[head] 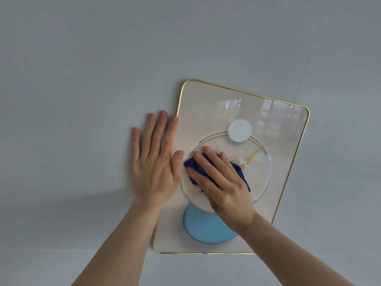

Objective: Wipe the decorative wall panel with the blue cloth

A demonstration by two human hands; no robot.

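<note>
I am in the middle of the wiping itself. My right hand (222,182) lies flat with fingers spread over the blue cloth (239,170), pressing the bunched cloth against the wall panel (206,104) rather than pinching it; the cloth sits inside the ring (266,182) drawn at the panel's centre, toward the ring's left side. My left hand (154,162) is open and holds nothing, palm flat on the wall (82,79) just beside the panel's left edge, its thumb reaching over the gold rim (247,92) onto the panel's face, which I judge helps steady the panel.

The white disc (239,130) above the ring, the light blue disc (206,230) below it and the glossy upper right part of the panel are clear of the cloth, though I cannot tell which parts are already clean. Next I would slide the cloth outward from the ring with even pressure, going lightly around the small gold pointer (252,156) right of the cloth, which looks delicate and could snag.
</note>
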